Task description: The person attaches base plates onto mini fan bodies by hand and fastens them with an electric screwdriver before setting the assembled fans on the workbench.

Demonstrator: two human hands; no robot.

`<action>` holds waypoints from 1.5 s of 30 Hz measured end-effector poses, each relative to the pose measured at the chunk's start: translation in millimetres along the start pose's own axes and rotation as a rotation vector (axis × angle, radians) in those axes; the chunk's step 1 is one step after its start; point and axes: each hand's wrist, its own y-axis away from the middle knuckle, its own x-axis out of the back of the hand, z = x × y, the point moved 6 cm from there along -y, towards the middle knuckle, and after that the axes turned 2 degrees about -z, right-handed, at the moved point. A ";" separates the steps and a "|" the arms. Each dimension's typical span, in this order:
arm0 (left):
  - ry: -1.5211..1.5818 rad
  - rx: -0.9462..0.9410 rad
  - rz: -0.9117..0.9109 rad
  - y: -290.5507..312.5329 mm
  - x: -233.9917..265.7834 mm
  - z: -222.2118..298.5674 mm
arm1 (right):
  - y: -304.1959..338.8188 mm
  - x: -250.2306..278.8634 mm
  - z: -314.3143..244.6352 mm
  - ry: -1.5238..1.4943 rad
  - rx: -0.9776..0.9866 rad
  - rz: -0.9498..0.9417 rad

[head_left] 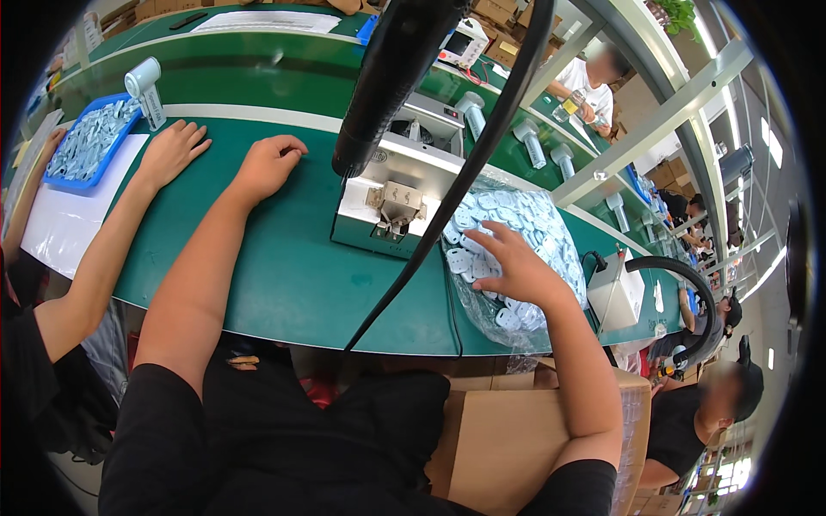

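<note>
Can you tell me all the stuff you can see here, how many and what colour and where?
Long table with a smooth top: one, green, across the middle.
Small boxy metal machine: one, white and grey, on the table in front of the person.
Clear plastic bag of small flat parts: one, parts whitish, right of the machine.
Shallow plastic tray of small parts: one, blue, far left on the table.
Hanging tool with cable: one, black, above the machine.
Cardboard box: one, brown, below the table edge.
Neighbour's hand: one, flat on the table, left.
Left hand: loosely curled, resting on the table.
Right hand: spread on the bag's parts.
</note>
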 end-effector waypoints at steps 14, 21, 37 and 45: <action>0.029 0.046 -0.008 -0.7 -0.9 -2.8 | -6.7 4.3 4.9 0.103 0.021 0.106; 0.001 -0.005 0.005 -0.5 -0.7 -0.4 | -6.9 7.4 6.4 -0.171 -0.027 0.123; -0.009 0.028 -0.003 -3.6 -1.8 -4.8 | -2.9 -14.3 5.8 0.189 0.061 -0.037; -0.007 -0.090 0.028 -6.2 -3.7 -0.7 | 4.1 28.8 -21.6 0.186 0.262 0.485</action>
